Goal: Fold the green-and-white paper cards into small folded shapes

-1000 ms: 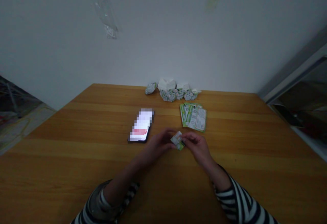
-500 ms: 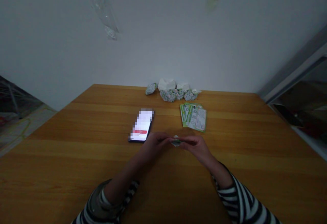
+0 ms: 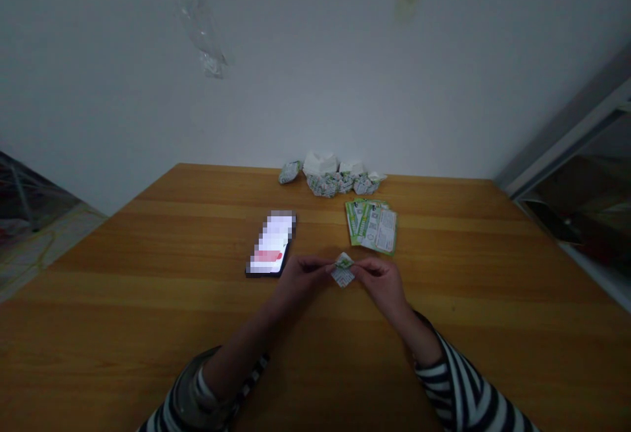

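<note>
Both hands work on one small folded piece of printed paper [image 3: 344,277], which sits between them near the middle of the table [image 3: 148,294], just on the near side of the green-edged leaflets [image 3: 379,231]. The left hand [image 3: 300,281] pinches the paper's left corner between thumb and fingertips; the right hand [image 3: 382,282] pinches the opposite corner in the same way. The paper shows as a diamond, one point toward the person; whether its lower tip touches the table cannot be told.

For clean handling, the two pinches are best matched in height and pressure, with only a light outward pull, since thin paper could tear or crease askew. Lining up the edges before pressing any fold should give a sharper crease. The phone [image 3: 269,256] lies just beside the left hand, so that wrist needs some care.
</note>
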### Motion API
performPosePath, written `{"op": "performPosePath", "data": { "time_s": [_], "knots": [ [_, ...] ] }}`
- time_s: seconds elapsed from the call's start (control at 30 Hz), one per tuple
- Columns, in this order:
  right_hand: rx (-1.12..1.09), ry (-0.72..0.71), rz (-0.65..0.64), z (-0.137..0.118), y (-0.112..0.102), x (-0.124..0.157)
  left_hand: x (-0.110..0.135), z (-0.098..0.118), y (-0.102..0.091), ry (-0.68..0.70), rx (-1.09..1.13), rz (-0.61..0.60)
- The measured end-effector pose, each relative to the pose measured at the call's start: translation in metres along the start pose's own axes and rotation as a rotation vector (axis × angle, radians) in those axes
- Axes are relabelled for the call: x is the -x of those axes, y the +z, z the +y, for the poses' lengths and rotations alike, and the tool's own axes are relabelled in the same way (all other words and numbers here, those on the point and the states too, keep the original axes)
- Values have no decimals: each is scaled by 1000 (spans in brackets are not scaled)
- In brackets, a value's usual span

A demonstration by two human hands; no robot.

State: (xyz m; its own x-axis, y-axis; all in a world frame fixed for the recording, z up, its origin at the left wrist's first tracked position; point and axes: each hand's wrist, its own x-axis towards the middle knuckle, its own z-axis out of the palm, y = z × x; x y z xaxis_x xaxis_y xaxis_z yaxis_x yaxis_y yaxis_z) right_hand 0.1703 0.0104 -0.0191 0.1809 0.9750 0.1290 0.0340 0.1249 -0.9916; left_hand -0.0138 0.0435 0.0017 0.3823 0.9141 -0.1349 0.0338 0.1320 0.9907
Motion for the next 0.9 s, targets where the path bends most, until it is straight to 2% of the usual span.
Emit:
{"op": "performPosePath", "data": {
  "time_s": [0.23, 0.37, 0.5, 0.6, 0.73, 0.9],
  "knots": [
    [72, -37, 52, 0, 7, 8, 0, 1, 2, -33, 0, 192],
    [68, -41, 81, -2, 8, 8, 7, 10, 11, 3, -15, 234],
    [-25, 0, 93, -3, 11, 7, 8, 11, 17, 13, -16, 269],
    [-83, 26, 99, -1, 13, 7, 5, 7, 16, 50, 58, 260],
    [-84, 33, 83, 2, 12, 6, 2, 3, 16, 79, 98, 182],
    [-43, -9, -11, 3, 9, 3, 8, 8, 18, 60, 46, 182]
  ]
}}
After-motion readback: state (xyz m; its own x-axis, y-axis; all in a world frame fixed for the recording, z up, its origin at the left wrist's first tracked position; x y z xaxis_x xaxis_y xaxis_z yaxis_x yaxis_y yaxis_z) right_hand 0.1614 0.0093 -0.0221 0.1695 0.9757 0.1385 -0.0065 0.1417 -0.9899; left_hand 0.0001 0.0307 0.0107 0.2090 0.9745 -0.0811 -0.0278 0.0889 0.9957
